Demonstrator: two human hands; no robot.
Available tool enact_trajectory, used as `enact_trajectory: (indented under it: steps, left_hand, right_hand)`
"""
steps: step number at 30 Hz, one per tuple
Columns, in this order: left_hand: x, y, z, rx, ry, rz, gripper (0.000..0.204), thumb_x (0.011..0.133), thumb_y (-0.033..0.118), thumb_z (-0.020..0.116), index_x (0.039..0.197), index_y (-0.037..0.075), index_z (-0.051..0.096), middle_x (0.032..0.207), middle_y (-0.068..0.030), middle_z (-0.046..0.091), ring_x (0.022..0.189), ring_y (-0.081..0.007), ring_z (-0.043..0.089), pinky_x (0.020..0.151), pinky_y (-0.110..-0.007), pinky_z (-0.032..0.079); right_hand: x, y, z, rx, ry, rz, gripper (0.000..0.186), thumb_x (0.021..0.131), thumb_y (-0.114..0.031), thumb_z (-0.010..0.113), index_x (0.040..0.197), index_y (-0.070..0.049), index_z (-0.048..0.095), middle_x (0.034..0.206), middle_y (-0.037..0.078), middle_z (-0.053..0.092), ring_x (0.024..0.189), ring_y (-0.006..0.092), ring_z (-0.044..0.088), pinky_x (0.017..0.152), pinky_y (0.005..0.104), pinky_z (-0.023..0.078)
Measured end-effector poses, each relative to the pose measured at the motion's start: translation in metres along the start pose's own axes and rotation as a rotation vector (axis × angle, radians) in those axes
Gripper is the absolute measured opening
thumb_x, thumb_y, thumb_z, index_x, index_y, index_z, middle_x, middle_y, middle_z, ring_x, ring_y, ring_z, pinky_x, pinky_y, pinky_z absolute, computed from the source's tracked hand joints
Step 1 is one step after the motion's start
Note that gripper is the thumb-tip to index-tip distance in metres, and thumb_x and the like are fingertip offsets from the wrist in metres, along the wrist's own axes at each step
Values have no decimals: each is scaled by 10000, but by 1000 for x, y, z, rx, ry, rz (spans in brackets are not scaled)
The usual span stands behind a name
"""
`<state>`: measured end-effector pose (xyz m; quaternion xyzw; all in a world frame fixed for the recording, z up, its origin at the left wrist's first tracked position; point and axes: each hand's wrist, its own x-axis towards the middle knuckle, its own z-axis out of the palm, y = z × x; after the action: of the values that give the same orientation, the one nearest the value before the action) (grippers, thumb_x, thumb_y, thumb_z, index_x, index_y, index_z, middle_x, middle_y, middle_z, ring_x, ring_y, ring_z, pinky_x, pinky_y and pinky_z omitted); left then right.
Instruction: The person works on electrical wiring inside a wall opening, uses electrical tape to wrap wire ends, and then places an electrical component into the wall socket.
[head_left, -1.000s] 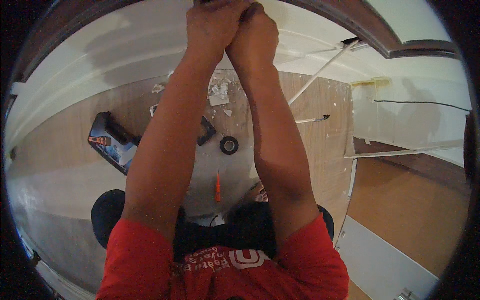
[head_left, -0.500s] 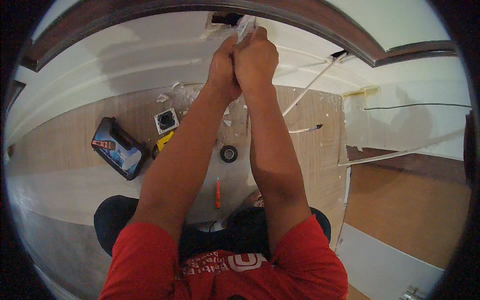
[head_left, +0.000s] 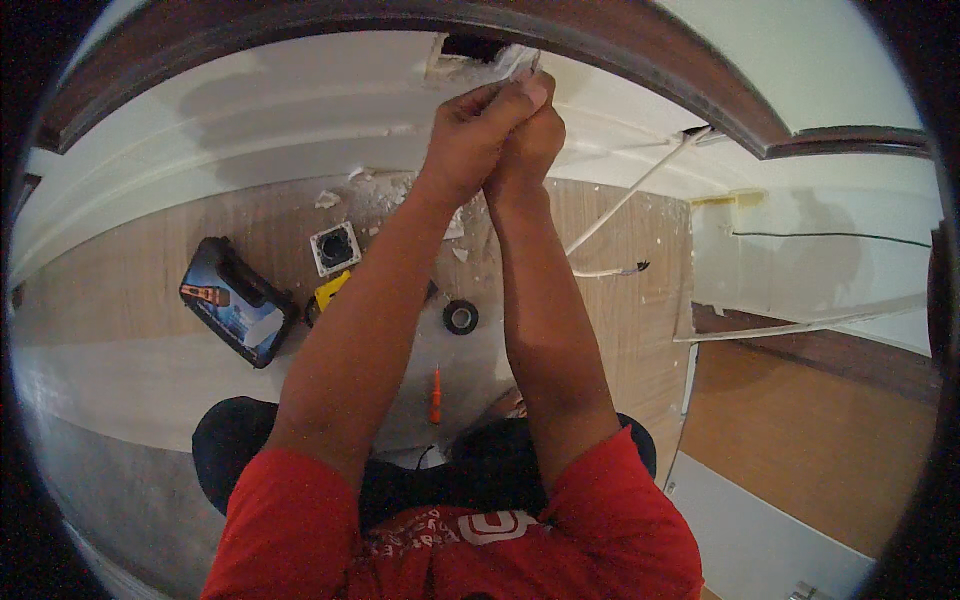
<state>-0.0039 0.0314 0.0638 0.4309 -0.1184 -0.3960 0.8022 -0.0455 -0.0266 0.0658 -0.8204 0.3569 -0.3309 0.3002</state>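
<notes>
Near the top centre, my left hand (head_left: pixel 470 140) and right hand (head_left: pixel 535 140) are closed together on a crumpled whitish strip (head_left: pixel 518 58), its exact kind unclear. They meet at the lip of a rough, dark cut-out (head_left: pixel 470 47) in the white wall. My left thumb lies across the upper part; some fingertips are hidden behind the hands. Below on the wood-look board (head_left: pixel 130 320) lie a white square frame with a dark centre (head_left: pixel 334 248), a black tape roll (head_left: pixel 460 316) and an orange screwdriver (head_left: pixel 435 398). Plaster chips (head_left: pixel 327 199) are scattered near the wall.
A black case (head_left: pixel 235 300) and a yellow tool (head_left: pixel 330 289) lie left of my arms. A dark wooden frame (head_left: pixel 300 25) arches overhead. Pale cables (head_left: pixel 620 200) hang at the right, beside a brown recessed board (head_left: pixel 780 420) and a grey panel (head_left: pixel 760 520).
My hands have shifted down and slightly right in the picture, and my left thumb has come up over the strip. The whole scene sits a little lower than half a second ago.
</notes>
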Motion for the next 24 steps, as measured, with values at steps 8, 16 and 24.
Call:
enact_trajectory:
  steps: [8, 16, 24]
  left_hand:
    - [-6, 0, 24, 13, 130, 157, 577, 771, 346, 772, 1149, -66, 631, 1075, -126, 662, 1007, -173, 599, 900, -286, 458]
    - [-14, 12, 32, 79, 107, 176, 422, 875, 275, 688, 1162, -30, 641, 1134, -110, 656, 1037, -188, 604, 938, -293, 456]
    - [-15, 7, 25, 75, 115, 100, 551, 834, 300, 694, 1230, -69, 594, 1187, -161, 634, 1096, -185, 565, 977, -288, 416]
  right_hand:
    - [13, 11, -4, -262, -54, -20, 296, 920, -323, 502, 1034, -51, 521, 733, 174, 670, 693, 379, 676, 588, 466, 534]
    - [9, -9, -22, -217, -38, -68, 307, 915, -300, 516, 1070, -37, 556, 774, 195, 682, 727, 386, 682, 607, 472, 547]
    - [2, -2, -17, -268, -54, -41, 315, 919, -305, 512, 1075, -34, 548, 772, 193, 682, 719, 390, 678, 594, 475, 544]
